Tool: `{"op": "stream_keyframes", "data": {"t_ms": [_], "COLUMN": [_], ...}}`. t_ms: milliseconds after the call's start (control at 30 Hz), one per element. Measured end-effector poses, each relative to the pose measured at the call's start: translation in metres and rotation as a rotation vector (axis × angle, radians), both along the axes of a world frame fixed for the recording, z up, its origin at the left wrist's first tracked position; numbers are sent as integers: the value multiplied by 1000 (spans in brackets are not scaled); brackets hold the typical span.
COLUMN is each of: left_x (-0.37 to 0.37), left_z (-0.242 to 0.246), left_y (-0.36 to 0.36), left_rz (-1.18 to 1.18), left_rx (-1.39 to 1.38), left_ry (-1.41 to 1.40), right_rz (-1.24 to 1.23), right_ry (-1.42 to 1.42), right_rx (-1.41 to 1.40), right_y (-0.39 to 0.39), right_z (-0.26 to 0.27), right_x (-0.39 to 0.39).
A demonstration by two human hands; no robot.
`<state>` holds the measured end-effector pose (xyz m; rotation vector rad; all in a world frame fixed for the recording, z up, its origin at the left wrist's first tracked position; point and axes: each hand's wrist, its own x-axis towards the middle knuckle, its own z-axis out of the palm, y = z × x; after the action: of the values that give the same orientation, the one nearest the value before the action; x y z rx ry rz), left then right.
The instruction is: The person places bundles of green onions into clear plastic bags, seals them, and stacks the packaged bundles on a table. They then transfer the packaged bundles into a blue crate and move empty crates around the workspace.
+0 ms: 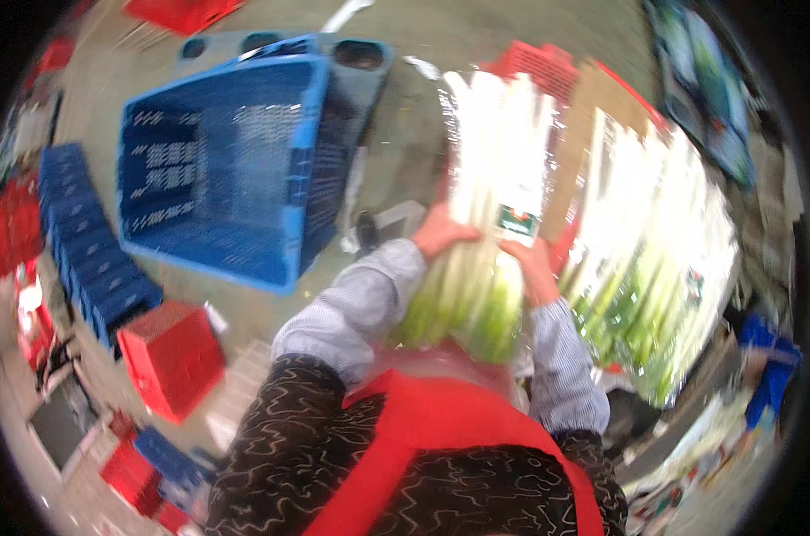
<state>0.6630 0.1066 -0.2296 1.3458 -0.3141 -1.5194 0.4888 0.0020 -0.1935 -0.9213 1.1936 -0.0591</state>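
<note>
A clear plastic pack of long, white-stemmed leeks (489, 154) is held in front of my red apron (438, 409). My left hand (443, 231) grips its left side, the thumb lying over the stems. On the opposite side, my right hand (535, 268) holds the pack just below a green and white label (517, 222). The white stems point away from me and the green ends lie towards my body. Immediately to the right is a pile of more wrapped leeks (646, 268), beside a brown cardboard piece (567, 161).
A large blue plastic crate (296, 234) stands at left, its open side showing. Red plastic mesh (539, 70) shows beyond the pack. Farther left are a row of blue crates (90, 234) and a red crate (170, 355). Bagged produce (706, 87) lies at far right.
</note>
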Motion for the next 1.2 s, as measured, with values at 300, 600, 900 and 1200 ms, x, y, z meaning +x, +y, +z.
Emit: {"op": "stream_keyframes", "data": {"t_ms": [300,600,900,1200], "left_x": [95,241,332,313], "left_z": [192,190,36,-44], "left_y": [36,172,238,229], "left_rz": [345,950,1186,566], "left_rx": [-520,-312,892,1215], "left_ry": [287,397,-460,-394], "right_rz": [331,942,1588,1874], "right_ry": [-382,-305,-197,303], "right_rx": [-117,309,-1053,-968], "right_y": [-37,63,101,119], "right_z": [198,185,21,-77], "right_x": [125,411,570,446]}}
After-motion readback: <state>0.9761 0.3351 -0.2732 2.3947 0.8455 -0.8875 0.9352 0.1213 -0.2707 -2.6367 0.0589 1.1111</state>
